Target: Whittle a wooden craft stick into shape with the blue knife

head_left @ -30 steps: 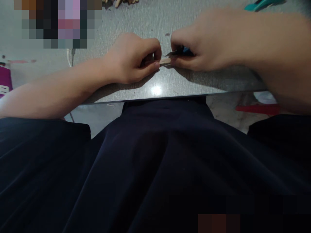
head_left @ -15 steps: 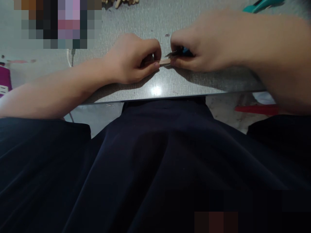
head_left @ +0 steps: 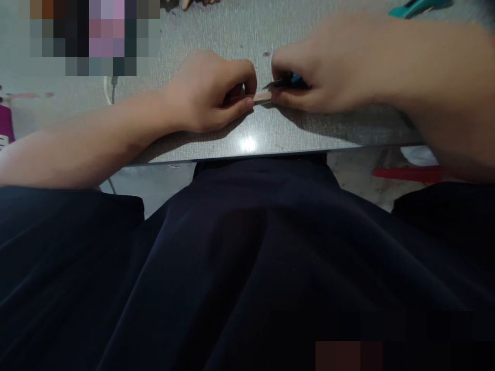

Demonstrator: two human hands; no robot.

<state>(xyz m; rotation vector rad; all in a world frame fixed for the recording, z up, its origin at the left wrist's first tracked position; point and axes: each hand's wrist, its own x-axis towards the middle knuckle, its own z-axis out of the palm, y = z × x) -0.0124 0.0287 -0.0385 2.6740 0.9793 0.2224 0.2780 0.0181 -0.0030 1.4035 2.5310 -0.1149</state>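
Between my two hands lies a short, flat wooden stick (head_left: 262, 97), low over the table. My left hand (head_left: 211, 93) pinches its left end between thumb and fingers. Curled round a utility knife (head_left: 284, 81) is my right hand (head_left: 305, 77); the dark blade points left, just above the stick, and a bit of blue handle shows inside the fist. The right thumb touches the stick's right end. Whether the blade meets the wood I cannot tell. Both ends of the stick are hidden by fingers.
The grey textured table (head_left: 216, 147) ends at a straight front edge before my lap. A pile of wooden pieces (head_left: 189, 4) lies at the back, a teal-handled tool (head_left: 419, 7) at the back right. A white cable (head_left: 110, 90) and a purple object (head_left: 5, 123) are on the left.
The view has shifted very slightly. Both hands keep their hold on the stick and the knife, with almost no movement between them.
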